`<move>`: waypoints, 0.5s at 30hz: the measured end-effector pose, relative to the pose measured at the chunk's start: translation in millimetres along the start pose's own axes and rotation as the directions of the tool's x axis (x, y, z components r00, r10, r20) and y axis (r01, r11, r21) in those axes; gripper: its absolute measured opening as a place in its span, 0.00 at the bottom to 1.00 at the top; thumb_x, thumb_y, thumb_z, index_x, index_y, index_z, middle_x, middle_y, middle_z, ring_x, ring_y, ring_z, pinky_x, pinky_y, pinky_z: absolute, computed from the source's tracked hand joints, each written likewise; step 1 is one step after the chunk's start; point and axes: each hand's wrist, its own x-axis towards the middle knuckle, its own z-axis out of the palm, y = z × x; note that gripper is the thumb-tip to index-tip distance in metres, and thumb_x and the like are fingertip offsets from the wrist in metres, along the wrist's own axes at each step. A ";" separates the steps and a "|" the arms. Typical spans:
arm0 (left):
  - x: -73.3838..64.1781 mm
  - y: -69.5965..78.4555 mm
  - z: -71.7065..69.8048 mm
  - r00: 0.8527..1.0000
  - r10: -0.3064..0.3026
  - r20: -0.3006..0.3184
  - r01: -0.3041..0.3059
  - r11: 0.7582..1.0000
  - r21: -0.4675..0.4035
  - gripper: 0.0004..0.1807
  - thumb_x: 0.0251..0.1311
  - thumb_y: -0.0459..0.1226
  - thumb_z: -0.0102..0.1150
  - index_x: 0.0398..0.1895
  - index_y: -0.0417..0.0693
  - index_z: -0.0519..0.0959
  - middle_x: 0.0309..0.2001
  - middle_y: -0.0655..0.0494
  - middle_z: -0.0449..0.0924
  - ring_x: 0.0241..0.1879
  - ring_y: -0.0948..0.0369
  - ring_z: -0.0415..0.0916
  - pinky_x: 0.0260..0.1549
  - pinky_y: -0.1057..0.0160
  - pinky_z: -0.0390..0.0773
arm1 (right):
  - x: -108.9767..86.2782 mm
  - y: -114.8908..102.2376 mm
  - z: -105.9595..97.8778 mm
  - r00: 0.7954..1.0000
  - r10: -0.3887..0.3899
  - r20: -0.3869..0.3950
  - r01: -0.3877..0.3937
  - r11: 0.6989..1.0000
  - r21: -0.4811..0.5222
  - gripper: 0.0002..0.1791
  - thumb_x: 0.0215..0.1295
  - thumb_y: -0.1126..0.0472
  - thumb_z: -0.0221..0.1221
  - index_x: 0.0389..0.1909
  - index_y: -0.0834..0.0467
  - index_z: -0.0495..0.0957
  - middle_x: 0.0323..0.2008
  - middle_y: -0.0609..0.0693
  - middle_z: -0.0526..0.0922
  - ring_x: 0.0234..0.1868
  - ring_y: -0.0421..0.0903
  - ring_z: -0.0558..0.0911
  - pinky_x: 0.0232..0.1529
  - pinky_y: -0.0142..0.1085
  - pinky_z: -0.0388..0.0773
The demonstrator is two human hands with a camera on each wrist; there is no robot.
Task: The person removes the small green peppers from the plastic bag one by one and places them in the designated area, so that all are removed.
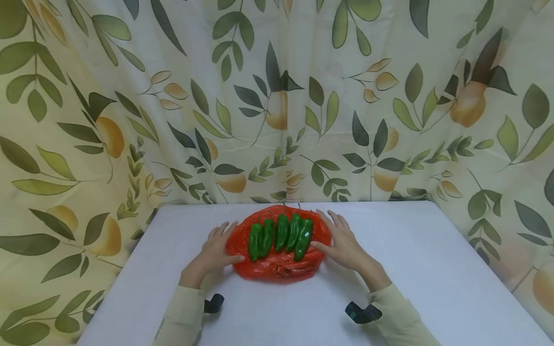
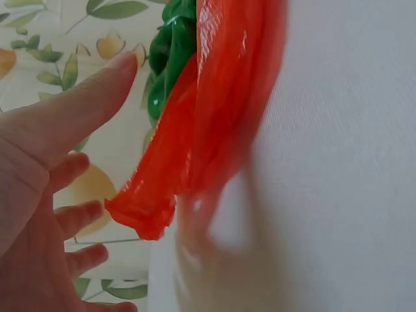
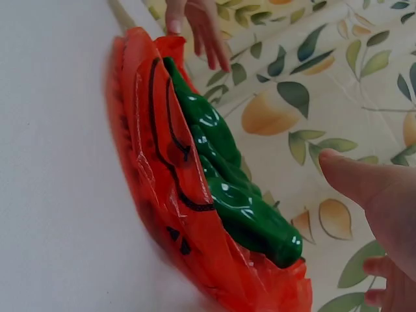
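Several glossy green peppers (image 1: 282, 233) lie side by side, stems away from me, on a crumpled red plastic bag (image 1: 266, 270). At the bag's left edge is my left hand (image 1: 214, 252), fingers spread. My right hand (image 1: 345, 244) stands at its right edge, thumb and fingers apart, nearest the rightmost pepper. The left wrist view shows the left thumb and fingers (image 2: 84, 218) beside a flap of the bag (image 2: 234, 84), gripping nothing. Dark printed lines run along the bag (image 3: 146, 140) in the right wrist view, where the right thumb (image 3: 344, 172) points towards the peppers (image 3: 250, 221).
The bag lies on a white table (image 1: 389, 240). Behind and on both sides hangs a curtain (image 1: 277, 158) printed with leaves and fruit. A black wrist device (image 1: 362, 312) is on the right forearm, and another black device (image 1: 214, 303) is on the left.
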 end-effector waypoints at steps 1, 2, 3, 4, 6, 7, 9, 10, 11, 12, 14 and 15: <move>0.7 -2.5 1.2 1.000 -0.005 0.008 0.005 1.000 -0.003 0.56 0.52 0.52 0.75 0.81 0.59 0.53 0.81 0.43 0.49 0.79 0.37 0.44 0.66 0.25 0.61 | 0.8 0.3 1.8 1.000 -0.002 0.007 0.001 1.000 0.013 0.49 0.64 0.44 0.65 0.81 0.46 0.50 0.80 0.64 0.50 0.79 0.71 0.47 0.64 0.78 0.59; 1.4 -4.6 2.2 1.000 -0.005 0.012 0.006 1.000 -0.008 0.55 0.52 0.52 0.75 0.81 0.59 0.54 0.80 0.43 0.51 0.78 0.38 0.45 0.66 0.25 0.62 | 1.6 0.2 3.5 1.000 -0.004 0.011 0.004 1.000 0.026 0.48 0.65 0.45 0.65 0.81 0.46 0.51 0.80 0.64 0.50 0.79 0.71 0.47 0.64 0.78 0.60; 1.9 -6.5 3.2 1.000 -0.007 0.017 0.007 1.000 -0.018 0.55 0.52 0.51 0.75 0.81 0.58 0.55 0.80 0.43 0.52 0.78 0.38 0.46 0.66 0.26 0.63 | 2.5 0.1 5.1 1.000 -0.006 0.016 0.006 0.999 0.037 0.48 0.65 0.45 0.65 0.81 0.46 0.51 0.79 0.64 0.50 0.79 0.70 0.47 0.63 0.77 0.62; 2.5 -8.4 4.4 1.000 -0.006 0.021 0.006 1.000 -0.021 0.54 0.52 0.50 0.75 0.80 0.58 0.56 0.79 0.43 0.53 0.77 0.38 0.47 0.65 0.26 0.64 | 3.2 0.0 6.7 1.000 -0.006 0.022 0.005 0.999 0.047 0.47 0.65 0.45 0.64 0.81 0.46 0.51 0.79 0.64 0.51 0.79 0.70 0.48 0.63 0.76 0.64; 2.9 -11.3 6.8 1.000 -0.007 0.029 0.008 0.999 -0.032 0.52 0.53 0.49 0.75 0.80 0.58 0.57 0.79 0.44 0.55 0.77 0.39 0.48 0.65 0.28 0.66 | 5.1 -0.9 9.3 0.999 -0.011 0.033 0.009 0.998 0.063 0.47 0.66 0.45 0.64 0.81 0.46 0.52 0.79 0.65 0.51 0.78 0.69 0.49 0.62 0.75 0.67; 3.0 -12.3 8.1 0.999 -0.009 0.034 0.010 0.999 -0.039 0.52 0.54 0.49 0.75 0.80 0.58 0.57 0.78 0.44 0.55 0.77 0.39 0.49 0.65 0.28 0.67 | 6.1 -1.4 10.6 0.999 -0.014 0.036 0.012 0.998 0.068 0.46 0.66 0.45 0.64 0.80 0.46 0.52 0.79 0.65 0.52 0.78 0.69 0.50 0.61 0.74 0.68; 3.3 -13.4 9.9 0.999 -0.012 0.040 0.014 0.998 -0.054 0.51 0.55 0.48 0.74 0.80 0.58 0.58 0.78 0.44 0.56 0.77 0.40 0.50 0.65 0.29 0.67 | 8.2 -2.9 12.7 0.999 -0.019 0.038 0.016 0.997 0.082 0.46 0.66 0.46 0.64 0.80 0.46 0.52 0.78 0.65 0.53 0.78 0.68 0.52 0.60 0.73 0.70; 3.5 -13.6 10.6 0.999 -0.013 0.043 0.015 0.998 -0.059 0.50 0.55 0.48 0.74 0.80 0.58 0.58 0.78 0.44 0.56 0.76 0.40 0.50 0.64 0.29 0.68 | 9.4 -3.5 13.8 0.999 -0.024 0.038 0.021 0.996 0.086 0.46 0.66 0.46 0.64 0.80 0.46 0.53 0.78 0.64 0.53 0.77 0.68 0.52 0.60 0.73 0.70; 3.6 -13.5 11.1 0.999 -0.016 0.045 0.019 0.998 -0.063 0.49 0.56 0.48 0.73 0.80 0.58 0.58 0.77 0.44 0.56 0.76 0.40 0.50 0.65 0.29 0.68 | 10.6 -3.8 14.8 0.999 -0.033 0.035 0.030 0.996 0.088 0.46 0.66 0.46 0.64 0.80 0.47 0.53 0.78 0.64 0.54 0.77 0.68 0.53 0.61 0.72 0.70; 4.0 -13.1 11.4 0.999 -0.018 0.046 0.021 0.998 -0.063 0.49 0.56 0.49 0.73 0.79 0.58 0.59 0.77 0.44 0.56 0.76 0.40 0.51 0.64 0.29 0.68 | 11.7 -4.1 16.0 0.999 -0.038 0.031 0.035 0.995 0.088 0.46 0.66 0.46 0.64 0.80 0.47 0.53 0.78 0.64 0.54 0.77 0.68 0.54 0.61 0.72 0.70; 4.7 -12.6 11.8 0.998 -0.030 0.051 0.033 0.998 -0.059 0.48 0.57 0.50 0.72 0.79 0.60 0.60 0.78 0.44 0.55 0.76 0.40 0.51 0.64 0.30 0.69 | 13.9 -4.5 18.5 0.999 -0.045 0.028 0.042 0.995 0.094 0.46 0.66 0.47 0.65 0.80 0.47 0.53 0.78 0.63 0.55 0.77 0.68 0.54 0.62 0.72 0.69; 5.0 -12.4 11.9 0.998 -0.036 0.052 0.039 0.998 -0.054 0.47 0.57 0.50 0.72 0.79 0.61 0.60 0.78 0.44 0.55 0.76 0.41 0.51 0.64 0.30 0.69 | 14.7 -4.5 19.9 0.998 -0.048 0.029 0.045 0.994 0.098 0.46 0.66 0.47 0.65 0.80 0.48 0.53 0.78 0.63 0.55 0.77 0.68 0.55 0.63 0.73 0.68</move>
